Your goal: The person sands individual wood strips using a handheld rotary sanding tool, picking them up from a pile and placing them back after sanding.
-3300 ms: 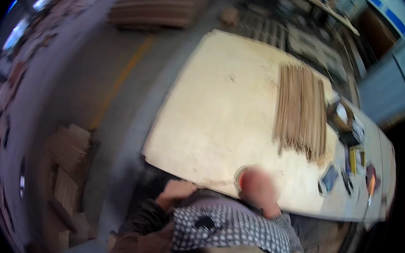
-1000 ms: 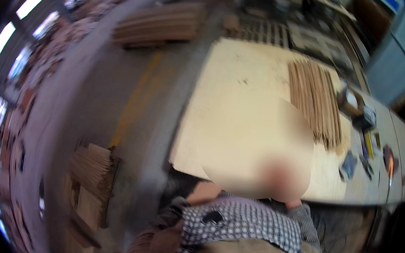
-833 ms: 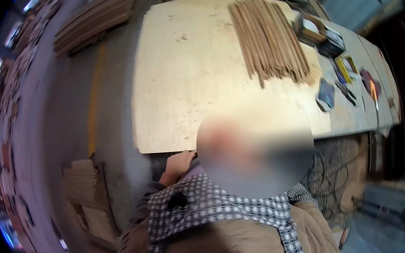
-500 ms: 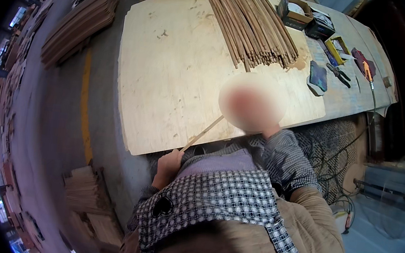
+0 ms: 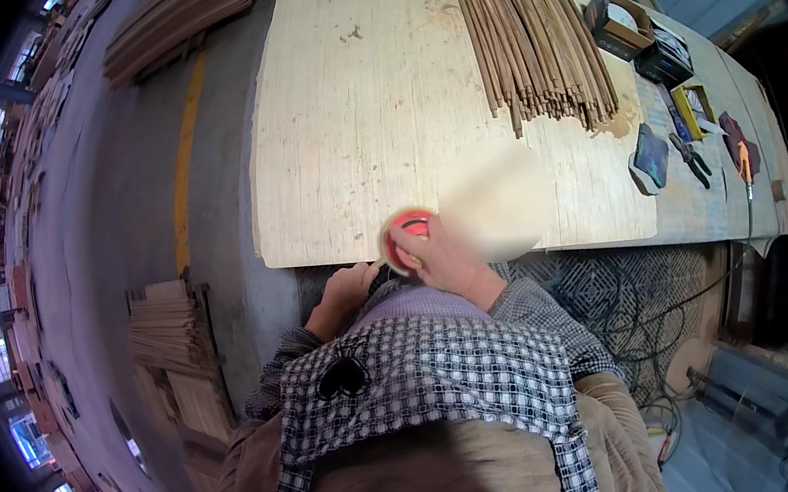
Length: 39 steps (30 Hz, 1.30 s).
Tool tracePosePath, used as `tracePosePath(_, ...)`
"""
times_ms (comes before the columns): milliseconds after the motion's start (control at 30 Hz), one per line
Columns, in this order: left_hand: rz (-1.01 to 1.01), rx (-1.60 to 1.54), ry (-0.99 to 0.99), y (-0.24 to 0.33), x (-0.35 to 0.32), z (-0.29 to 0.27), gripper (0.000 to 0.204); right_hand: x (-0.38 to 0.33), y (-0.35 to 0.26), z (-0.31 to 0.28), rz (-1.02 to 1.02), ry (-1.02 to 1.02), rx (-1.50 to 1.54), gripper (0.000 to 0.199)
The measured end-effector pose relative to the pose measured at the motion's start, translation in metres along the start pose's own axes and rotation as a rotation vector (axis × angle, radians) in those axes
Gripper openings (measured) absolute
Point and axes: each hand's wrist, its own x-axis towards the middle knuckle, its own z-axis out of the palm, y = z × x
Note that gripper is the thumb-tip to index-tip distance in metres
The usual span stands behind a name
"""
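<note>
Low at the table's front edge, my left hand (image 5: 345,291) is closed round the end of a thin wooden stick (image 5: 377,263), of which only a short piece shows. Close beside it, my right hand (image 5: 455,261) grips a red round hand pad (image 5: 401,231) with a dark slot and a pale rim, pressed over the stick. A blurred patch hides the table surface just beyond my right hand and whatever lies there. Farther back on the pale wooden table (image 5: 347,144) lies a bundle of long thin brown sticks (image 5: 537,53), one poking out toward me.
At the right are open boxes (image 5: 618,27), a yellow tray (image 5: 693,113), a blue-green block (image 5: 651,159), pliers (image 5: 690,163) and an orange-tipped air gun (image 5: 746,162) with a hose. Stacked boards (image 5: 188,9) stand left beyond the aisle; more wood pieces (image 5: 172,333) lie lower left.
My right hand has moved left and toward me along the stick, close to my left hand. The red pad has come out of the blur. The whole view has shifted slightly.
</note>
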Motion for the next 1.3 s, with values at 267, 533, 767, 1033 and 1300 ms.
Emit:
tracePosePath(267, 0.011, -0.106, -0.012, 0.009, -0.008, -0.011, 0.038, -0.003, 0.107, -0.022, -0.106, 0.386, -0.058, 0.048)
tracePosePath(533, 0.022, -0.178, -0.049, 0.010, -0.005, -0.022, 0.037, 0.012, 0.074, -0.092, 0.154, 0.234, 0.204, 0.038)
tracePosePath(767, 0.050, -0.177, -0.067, -0.005, 0.003, -0.015, 0.039, 0.020, 0.019, -0.138, 0.080, 0.347, -0.312, 0.012)
tracePosePath(1033, 0.045, -0.421, -0.146, -0.011, 0.006, -0.012, 0.042, 0.033, 0.011, -0.117, 0.007, 0.039, -0.519, 0.018)
tracePosePath(1300, -0.048, -0.152, 0.012, 0.003, -0.003, -0.013, 0.036, 0.016, -0.001, -0.020, 0.020, -0.061, -0.103, 0.028)
